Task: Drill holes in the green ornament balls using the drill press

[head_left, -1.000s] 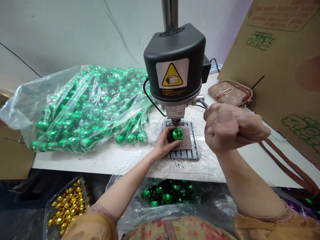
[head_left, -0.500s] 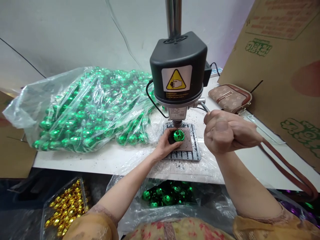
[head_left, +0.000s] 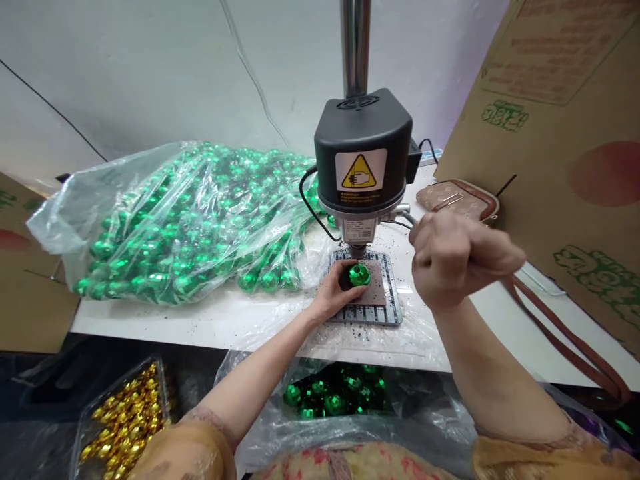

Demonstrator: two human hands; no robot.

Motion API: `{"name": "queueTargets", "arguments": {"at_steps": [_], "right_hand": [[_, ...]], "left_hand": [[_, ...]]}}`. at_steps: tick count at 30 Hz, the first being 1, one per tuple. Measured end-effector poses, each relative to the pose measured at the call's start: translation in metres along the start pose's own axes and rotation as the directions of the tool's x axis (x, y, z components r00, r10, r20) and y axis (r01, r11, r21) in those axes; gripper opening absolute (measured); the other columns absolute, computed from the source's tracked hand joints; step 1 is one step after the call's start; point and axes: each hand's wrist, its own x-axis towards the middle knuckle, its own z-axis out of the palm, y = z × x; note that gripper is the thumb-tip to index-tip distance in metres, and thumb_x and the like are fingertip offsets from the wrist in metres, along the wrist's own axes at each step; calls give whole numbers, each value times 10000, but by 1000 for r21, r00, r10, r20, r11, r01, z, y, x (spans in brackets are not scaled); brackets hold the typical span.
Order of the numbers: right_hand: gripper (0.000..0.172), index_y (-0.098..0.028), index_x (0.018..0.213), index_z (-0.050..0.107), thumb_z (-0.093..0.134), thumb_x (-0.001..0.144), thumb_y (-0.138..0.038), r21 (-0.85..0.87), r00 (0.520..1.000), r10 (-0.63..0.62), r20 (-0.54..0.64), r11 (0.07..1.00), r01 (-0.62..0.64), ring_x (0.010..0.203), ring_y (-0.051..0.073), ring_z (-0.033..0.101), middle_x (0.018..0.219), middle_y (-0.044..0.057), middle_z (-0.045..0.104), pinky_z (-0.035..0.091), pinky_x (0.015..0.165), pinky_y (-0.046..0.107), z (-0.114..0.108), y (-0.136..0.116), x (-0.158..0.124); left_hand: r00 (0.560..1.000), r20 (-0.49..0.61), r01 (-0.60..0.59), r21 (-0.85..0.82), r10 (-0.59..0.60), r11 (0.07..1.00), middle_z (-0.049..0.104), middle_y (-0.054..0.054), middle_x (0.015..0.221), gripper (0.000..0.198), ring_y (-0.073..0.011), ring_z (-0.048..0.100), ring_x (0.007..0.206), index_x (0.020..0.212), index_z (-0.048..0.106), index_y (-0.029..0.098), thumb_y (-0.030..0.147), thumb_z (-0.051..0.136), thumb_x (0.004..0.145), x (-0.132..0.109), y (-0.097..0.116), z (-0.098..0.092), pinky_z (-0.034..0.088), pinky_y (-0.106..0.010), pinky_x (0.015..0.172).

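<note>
My left hand (head_left: 334, 291) grips a shiny green faceted ball (head_left: 359, 274) on the brown pad of a small bench drill's slotted base plate (head_left: 390, 308), right under the spindle. The drill's black head (head_left: 364, 159), with a yellow warning label, stands on a steel column. Closed in a fist, my right hand (head_left: 457, 259) holds the drill's feed lever (head_left: 406, 217) at the right side of the head.
A big clear bag of green balls (head_left: 185, 217) lies on the white table (head_left: 150, 320) to the left. A bag with green balls (head_left: 330, 393) hangs below the table's front edge, beside a tray of gold balls (head_left: 123, 420). A patterned purse (head_left: 457, 199) and a leaning cardboard box (head_left: 565, 140) stand on the right.
The view has tilted up, so the drill sits lower in the picture. Both hands keep their grips; the right fist has shifted slightly on the lever.
</note>
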Motion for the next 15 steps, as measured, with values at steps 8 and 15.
{"name": "queueTargets", "arguments": {"at_steps": [8, 15], "right_hand": [[462, -202, 510, 435, 623, 933, -205, 29, 963, 271, -11, 962, -270, 386, 50, 327, 420, -76, 347, 254, 429, 272, 18, -5, 45], [466, -182, 519, 399, 575, 949, -156, 27, 967, 252, -40, 968, -251, 427, 15, 318, 463, -74, 323, 221, 480, 251, 19, -7, 39]], "left_hand": [[978, -130, -126, 238, 161, 963, 726, -80, 1099, 478, -256, 708, 1031, 1158, 613, 213, 458, 821, 805, -39, 28, -13, 561, -398, 915], [727, 651, -310, 597, -221, 740, 718, -42, 806, 486, -245, 679, 689, 1068, 681, 213, 566, 806, 759, -157, 43, -61, 481, -329, 617]]}}
